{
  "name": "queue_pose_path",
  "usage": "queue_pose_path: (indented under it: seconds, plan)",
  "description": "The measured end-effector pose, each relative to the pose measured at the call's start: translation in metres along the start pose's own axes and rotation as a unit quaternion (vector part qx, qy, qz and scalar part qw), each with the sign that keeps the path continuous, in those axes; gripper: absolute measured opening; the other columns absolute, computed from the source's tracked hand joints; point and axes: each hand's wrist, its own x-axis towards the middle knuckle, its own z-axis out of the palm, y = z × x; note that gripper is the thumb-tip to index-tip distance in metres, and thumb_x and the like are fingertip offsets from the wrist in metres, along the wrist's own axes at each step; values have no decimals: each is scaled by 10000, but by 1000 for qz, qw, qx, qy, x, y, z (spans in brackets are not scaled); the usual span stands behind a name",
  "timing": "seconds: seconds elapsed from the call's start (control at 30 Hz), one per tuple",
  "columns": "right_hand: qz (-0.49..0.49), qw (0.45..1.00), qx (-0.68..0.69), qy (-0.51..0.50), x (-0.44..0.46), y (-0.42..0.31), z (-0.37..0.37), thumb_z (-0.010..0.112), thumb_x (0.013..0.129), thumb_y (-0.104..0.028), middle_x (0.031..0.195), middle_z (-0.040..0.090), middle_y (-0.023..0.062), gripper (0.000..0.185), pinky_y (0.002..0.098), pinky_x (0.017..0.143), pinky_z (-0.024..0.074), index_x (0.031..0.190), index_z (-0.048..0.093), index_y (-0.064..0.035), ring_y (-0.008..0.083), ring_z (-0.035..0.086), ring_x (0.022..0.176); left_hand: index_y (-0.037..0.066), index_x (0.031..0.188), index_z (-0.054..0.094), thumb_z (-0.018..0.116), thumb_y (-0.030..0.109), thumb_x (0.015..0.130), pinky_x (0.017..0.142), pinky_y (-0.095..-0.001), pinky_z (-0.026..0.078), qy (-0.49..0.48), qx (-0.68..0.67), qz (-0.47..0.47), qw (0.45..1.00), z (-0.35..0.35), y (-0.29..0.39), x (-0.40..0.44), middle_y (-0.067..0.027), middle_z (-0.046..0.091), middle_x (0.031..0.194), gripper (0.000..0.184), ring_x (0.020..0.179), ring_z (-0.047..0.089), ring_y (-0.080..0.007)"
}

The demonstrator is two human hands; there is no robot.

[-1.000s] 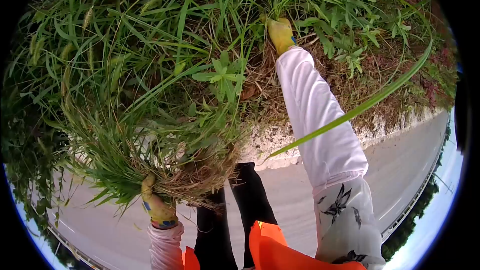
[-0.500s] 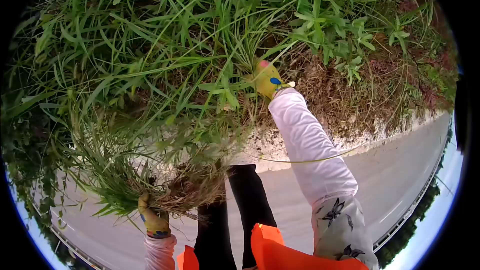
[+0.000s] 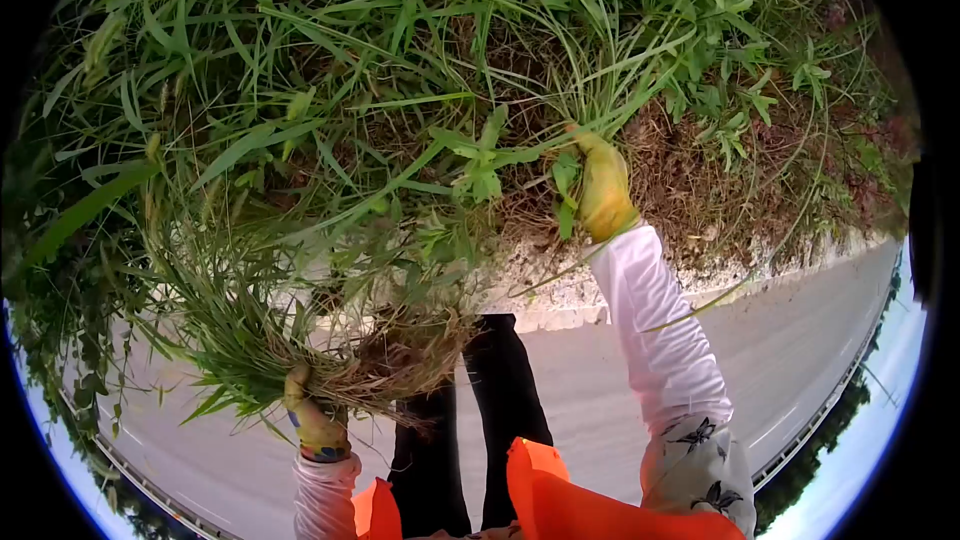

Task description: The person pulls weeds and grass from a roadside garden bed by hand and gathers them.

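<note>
My left hand (image 3: 316, 423), in a yellow patterned glove, is wrapped round a thick bundle of pulled grass (image 3: 250, 350) at the lower left; dry roots and stems stick out on its right side. Further up and to the right, my right hand (image 3: 606, 185), in a similar yellow glove, is closed at the base of a green grass clump (image 3: 600, 90) growing from the bank. Its fingertips are partly hidden by the blades. A leafy weed (image 3: 482, 165) stands just left of that hand.
Dense grass and weeds (image 3: 350, 50) cover the bank across the top. Brown dry litter (image 3: 720, 190) lies at the right. A pale concrete edge (image 3: 550, 285) borders the grey road (image 3: 800, 320) below. My dark-trousered legs (image 3: 505, 390) and an orange garment (image 3: 590, 510) show at the bottom.
My right hand first came down toward me, then shifted right to the base of a grass clump. My left hand keeps its bundle, with only slight movement.
</note>
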Motion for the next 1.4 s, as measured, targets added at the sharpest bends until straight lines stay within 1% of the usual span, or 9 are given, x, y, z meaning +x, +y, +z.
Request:
queue_pose_path:
  seconds: [0.1, 0.23, 0.4, 0.43, 0.8, 0.97, 1.07, 1.2, 1.4]
  plan:
    - [94, 952, 261, 126, -23, -37, -41, 491, 908, -313, 867, 628, 124, 323, 337, 627, 535, 1042, 611, -44, 204, 611, 718, 43, 951, 573, 604, 181, 781, 688, -423, 554, -12, -7, -23, 1000, -2, 1, -1, -79, 609, 875, 221, 766, 618, -256]
    - [-156, 726, -666, -72, -3, 91, -39, 582, 815, -376, 843, 664, 96, 296, 432, 654, 503, 924, 636, -106, 302, 633, 726, 64, 958, 578, 582, 197, 806, 707, -429, 550, -55, -4, -28, 998, 7, 3, -6, -60, 617, 885, 202, 766, 617, -253]
    - [-17, 983, -122, 137, -78, -13, 37, 536, 879, -440, 846, 653, 179, 465, 415, 630, 455, 1013, 614, -2, 343, 618, 735, 51, 982, 577, 586, 201, 815, 707, -395, 534, -92, 43, -21, 995, 19, 17, -17, -60, 617, 904, 224, 801, 615, -232]
    - [-93, 982, -77, 147, -100, -32, 66, 589, 876, -387, 788, 654, 116, 390, 351, 627, 422, 946, 651, -8, 152, 546, 666, 49, 1001, 576, 586, 196, 819, 718, -382, 528, -89, 62, -3, 994, 18, 19, -19, -59, 619, 911, 234, 811, 614, -224]
    - [-48, 897, -85, -431, -212, -98, 224, 481, 842, -501, 922, 600, 195, 528, 396, 773, 443, 990, 591, -7, 345, 566, 920, 38, 1165, 492, 543, 141, 889, 829, -352, 475, -270, 567, 363, 688, -51, 67, 25, -112, 591, 1038, 299, 965, 566, -231]
    - [-228, 877, -91, -413, -218, -110, 187, 500, 865, -450, 944, 587, 166, 499, 396, 798, 436, 1203, 514, -83, 333, 560, 908, 46, 1115, 517, 550, 160, 881, 818, -352, 479, -528, 129, 217, 811, -29, 51, 45, -110, 600, 991, 262, 921, 579, -241]
    - [-80, 938, 138, -307, -193, -79, 132, 578, 859, -291, 937, 660, 157, 362, 314, 749, 489, 1104, 594, -24, 242, 645, 870, 81, 1027, 569, 593, 251, 785, 761, -400, 508, -43, 60, 56, 996, 9, 69, 37, -86, 605, 948, 297, 858, 589, -262]
    - [23, 993, -65, 94, -106, 3, 59, 585, 843, -225, 900, 657, 176, 245, 351, 727, 496, 961, 663, -24, 308, 635, 825, 77, 1037, 572, 615, 277, 758, 754, -419, 515, -20, 37, 41, 998, -16, 78, 68, -86, 605, 976, 346, 854, 595, -272]
    - [-147, 924, -350, -52, -15, -3, 59, 640, 786, -282, 1265, 511, 179, 552, 416, 1026, 327, 1295, 491, -129, 363, 438, 1197, 79, 1017, 587, 612, 254, 771, 724, -406, 522, -27, 40, 36, 998, -35, 68, 81, -79, 615, 964, 303, 838, 608, -260]
